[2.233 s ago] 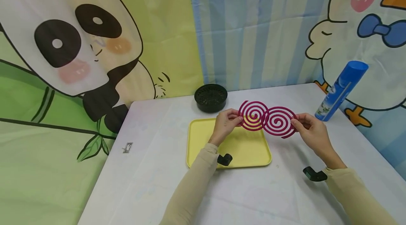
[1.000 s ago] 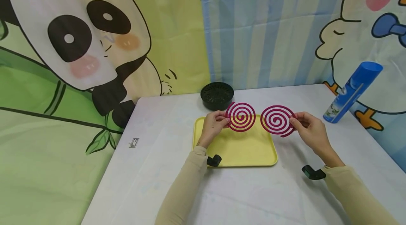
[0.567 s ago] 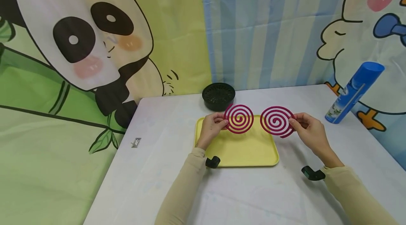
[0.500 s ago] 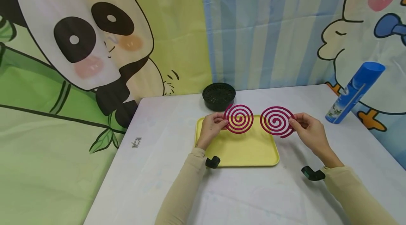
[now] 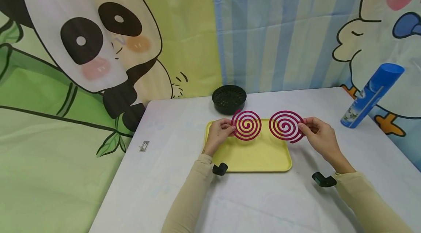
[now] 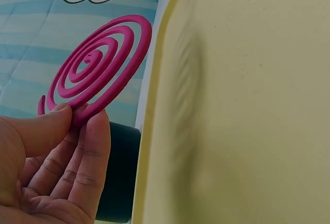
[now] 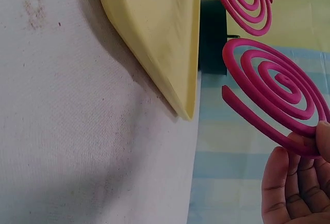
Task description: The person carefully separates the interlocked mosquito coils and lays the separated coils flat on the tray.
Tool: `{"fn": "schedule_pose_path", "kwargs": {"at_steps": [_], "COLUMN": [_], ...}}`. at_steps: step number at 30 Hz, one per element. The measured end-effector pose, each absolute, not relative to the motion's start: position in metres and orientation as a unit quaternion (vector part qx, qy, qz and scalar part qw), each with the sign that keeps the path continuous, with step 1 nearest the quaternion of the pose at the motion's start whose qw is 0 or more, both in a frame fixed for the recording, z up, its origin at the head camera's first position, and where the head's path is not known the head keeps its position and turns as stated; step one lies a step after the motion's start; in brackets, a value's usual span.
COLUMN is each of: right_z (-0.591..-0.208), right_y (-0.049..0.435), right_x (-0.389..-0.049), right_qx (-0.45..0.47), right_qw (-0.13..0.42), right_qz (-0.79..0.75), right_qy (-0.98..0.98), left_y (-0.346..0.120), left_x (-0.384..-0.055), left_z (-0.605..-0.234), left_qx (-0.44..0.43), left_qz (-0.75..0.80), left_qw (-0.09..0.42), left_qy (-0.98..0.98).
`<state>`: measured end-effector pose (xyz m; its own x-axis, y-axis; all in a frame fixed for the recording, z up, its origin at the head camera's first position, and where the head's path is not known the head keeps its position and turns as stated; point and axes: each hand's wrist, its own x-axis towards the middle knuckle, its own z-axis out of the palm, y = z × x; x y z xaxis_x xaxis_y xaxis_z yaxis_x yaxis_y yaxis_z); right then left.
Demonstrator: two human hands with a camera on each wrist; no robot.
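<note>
In the head view my left hand (image 5: pixel 218 134) pinches a dark pink mosquito coil (image 5: pixel 247 125) by its outer left edge, thumb in front. My right hand (image 5: pixel 320 138) holds a second mosquito coil (image 5: pixel 285 127) by its right edge. Both spirals are held up side by side over the back of a yellow tray (image 5: pixel 253 158), with a gap between them. The left wrist view shows thumb and fingertips on the outer ring of the left coil (image 6: pixel 88 58). Seen from the right wrist, the other coil (image 7: pixel 283 79) is tilted, its loose outer end pointing away from the fingers.
Behind the tray stands a round black holder (image 5: pixel 229 100) with a patterned top. A blue spray can (image 5: pixel 371 96) is at the back right of the white table (image 5: pixel 177 130). A small flat metal piece (image 5: pixel 144 146) lies at the left. Printed curtains hang behind.
The two coils overlapped at first; the left hand has since moved left with its coil, leaving them apart. The view has turned slightly, and the right hand keeps its hold.
</note>
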<state>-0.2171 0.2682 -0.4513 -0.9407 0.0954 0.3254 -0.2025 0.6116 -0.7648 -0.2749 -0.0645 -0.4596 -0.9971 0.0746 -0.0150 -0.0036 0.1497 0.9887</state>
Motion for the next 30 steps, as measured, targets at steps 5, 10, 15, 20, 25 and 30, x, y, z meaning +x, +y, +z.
{"fn": "schedule_pose_path", "kwargs": {"at_steps": [5,10,15,20,25,30], "right_z": [-0.4516,-0.45,-0.4476,-0.4464,-0.4482,-0.4499], "right_y": [0.266,0.2646,0.2631,0.2618,0.2603,0.2594], "right_x": [-0.217,-0.2175,-0.2188,-0.2201,-0.2199,-0.2195], "right_qx": [0.035,0.036,0.035,0.033,0.033,0.036], "right_qw": [0.172,0.169,0.168,0.166,0.164,0.164], "right_qz": [0.434,0.43,0.43,0.43,0.43,0.43], "right_qy": [-0.884,-0.886,-0.886,-0.887,-0.887,-0.887], "left_y": [-0.0659,-0.0678,-0.07,-0.0702,-0.0706,-0.0713], "left_x": [-0.2742,-0.2734,-0.2732,-0.2734,-0.2722,-0.2715], "left_z": [-0.4617,-0.4618,-0.4629,-0.4639,-0.4659,-0.4682], "left_qx": [0.026,0.029,0.032,0.027,0.016,0.005], "left_qz": [0.654,0.654,0.654,0.645,0.636,0.62], "left_qw": [0.028,0.03,0.037,0.042,0.044,0.045], "left_qy": [0.755,0.755,0.755,0.763,0.771,0.783]}}
